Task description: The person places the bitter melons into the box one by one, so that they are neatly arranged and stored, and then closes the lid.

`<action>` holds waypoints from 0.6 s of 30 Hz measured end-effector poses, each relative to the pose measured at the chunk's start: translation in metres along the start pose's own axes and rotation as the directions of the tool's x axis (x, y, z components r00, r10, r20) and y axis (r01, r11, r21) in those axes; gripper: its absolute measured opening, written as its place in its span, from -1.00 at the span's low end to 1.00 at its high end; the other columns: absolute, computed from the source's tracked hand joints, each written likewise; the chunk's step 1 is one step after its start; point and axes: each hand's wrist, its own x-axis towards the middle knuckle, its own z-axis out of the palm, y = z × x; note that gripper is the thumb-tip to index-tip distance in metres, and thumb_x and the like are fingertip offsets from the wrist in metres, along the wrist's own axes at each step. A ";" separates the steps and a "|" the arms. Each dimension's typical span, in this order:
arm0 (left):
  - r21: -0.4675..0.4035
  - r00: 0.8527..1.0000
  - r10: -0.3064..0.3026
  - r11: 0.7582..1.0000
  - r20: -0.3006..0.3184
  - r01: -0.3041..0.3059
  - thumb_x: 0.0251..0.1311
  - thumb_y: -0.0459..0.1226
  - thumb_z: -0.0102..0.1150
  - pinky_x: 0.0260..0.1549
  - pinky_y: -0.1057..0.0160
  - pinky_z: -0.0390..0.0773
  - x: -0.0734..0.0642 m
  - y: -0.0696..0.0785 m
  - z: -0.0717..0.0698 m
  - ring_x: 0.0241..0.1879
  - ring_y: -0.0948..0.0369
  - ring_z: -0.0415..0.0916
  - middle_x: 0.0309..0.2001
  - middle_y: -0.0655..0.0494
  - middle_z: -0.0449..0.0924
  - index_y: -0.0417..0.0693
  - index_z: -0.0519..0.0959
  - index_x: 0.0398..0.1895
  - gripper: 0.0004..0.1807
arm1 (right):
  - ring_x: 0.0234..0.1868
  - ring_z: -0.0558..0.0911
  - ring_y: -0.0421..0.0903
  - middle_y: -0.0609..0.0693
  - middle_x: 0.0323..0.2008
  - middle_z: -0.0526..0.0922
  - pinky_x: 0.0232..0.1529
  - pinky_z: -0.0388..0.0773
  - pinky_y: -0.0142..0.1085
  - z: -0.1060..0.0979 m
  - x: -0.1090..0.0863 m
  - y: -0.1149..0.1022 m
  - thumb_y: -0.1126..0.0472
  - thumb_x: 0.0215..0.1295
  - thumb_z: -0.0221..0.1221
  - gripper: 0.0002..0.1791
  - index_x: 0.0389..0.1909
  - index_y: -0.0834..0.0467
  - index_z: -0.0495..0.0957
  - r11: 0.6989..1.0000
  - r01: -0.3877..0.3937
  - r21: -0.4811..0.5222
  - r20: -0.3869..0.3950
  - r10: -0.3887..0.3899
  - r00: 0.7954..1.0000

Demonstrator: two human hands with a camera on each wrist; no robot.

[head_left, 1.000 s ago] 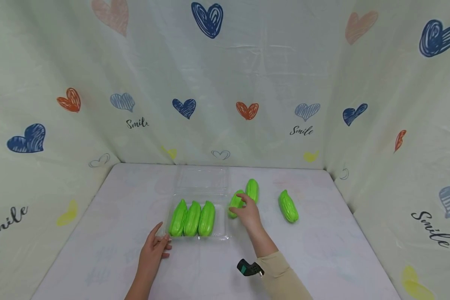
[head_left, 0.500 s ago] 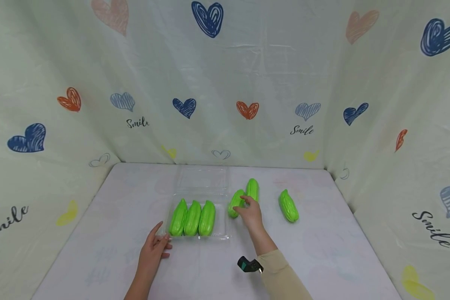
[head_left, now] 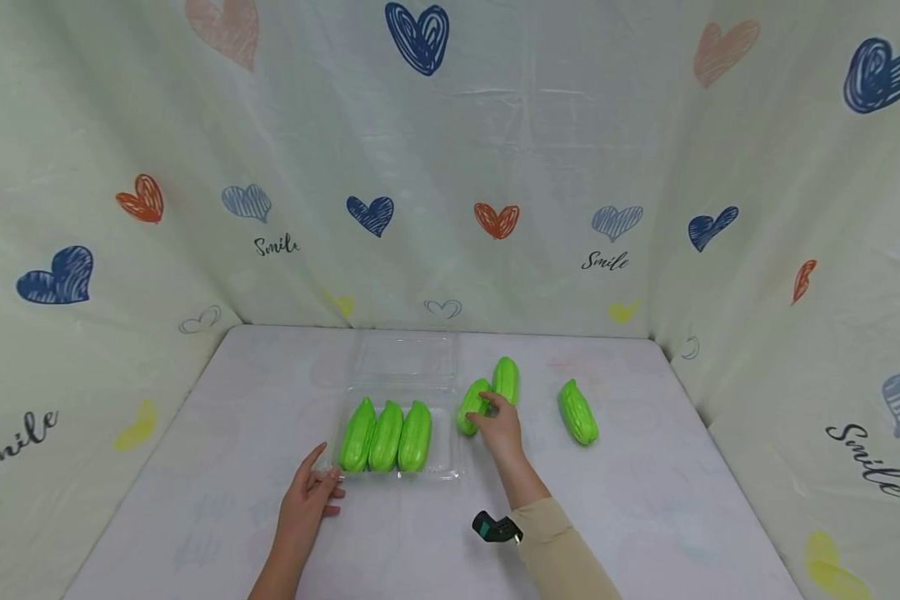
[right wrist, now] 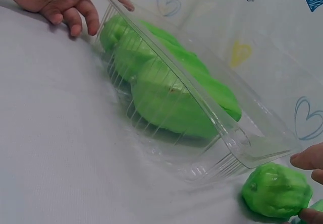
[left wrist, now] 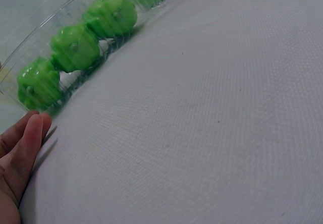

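Note:
A clear plastic clamshell box point(head_left: 441, 442) lies with its lid point(head_left: 405, 357) folded back. Side by side in its left part are three bright green, ridged gourd-like vegetables point(head_left: 384, 437). My left hand point(head_left: 306, 500) touches the box's near left corner, thumb at the front and a finger along the side. My right hand point(head_left: 501, 427) is at a green gourd point(head_left: 470, 408) just right of the box, index finger and thumb spread apart beside it. In the right wrist view the thumb point(right wrist: 312, 216) is at the lower side of this gourd point(right wrist: 276, 191).
Another green gourd point(head_left: 506, 379) lies just behind the right hand, and one more point(head_left: 577, 412) lies farther right. A small black device point(head_left: 495, 527) is at the right sleeve. White cloth covers the table point(head_left: 217, 467); a heart-printed curtain point(head_left: 435, 275) stands around it.
My right hand has shifted slightly to the right, and more of the gourd beside it shows. The gourds, the box and my left hand have stayed in place.

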 end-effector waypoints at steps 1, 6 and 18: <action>0.000 1.000 -0.001 1.000 -0.001 0.001 0.41 -0.09 0.08 -0.41 0.27 0.64 0.000 0.000 0.000 -0.30 0.20 0.59 -0.18 -0.05 0.58 0.04 0.12 0.50 -0.33 | 0.26 0.36 0.31 0.36 0.19 0.44 0.16 0.42 0.08 0.001 0.001 0.001 0.32 0.08 0.34 -0.51 0.09 0.29 0.54 1.000 -0.002 0.007 0.001 0.002 1.000; 0.007 1.000 -0.003 1.000 -0.005 0.003 0.41 -0.08 0.07 -0.41 0.27 0.64 0.001 -0.001 0.001 -0.30 0.20 0.59 -0.18 -0.05 0.58 0.05 0.12 0.50 -0.34 | 0.32 0.31 0.28 0.36 0.24 0.40 0.25 0.33 0.08 0.005 0.005 0.004 0.37 0.09 0.32 -0.49 0.12 0.33 0.52 0.999 -0.028 0.033 0.016 0.027 0.999; -0.008 1.000 0.000 1.000 -0.015 0.000 0.41 -0.08 0.07 -0.41 0.26 0.64 0.000 0.000 0.001 -0.31 0.21 0.59 -0.19 -0.06 0.57 0.07 0.14 0.49 -0.35 | 0.30 0.33 0.29 0.37 0.21 0.43 0.17 0.43 0.05 0.010 0.005 0.006 0.37 0.05 0.37 -0.50 0.08 0.33 0.54 0.999 -0.032 0.023 -0.007 0.032 0.999</action>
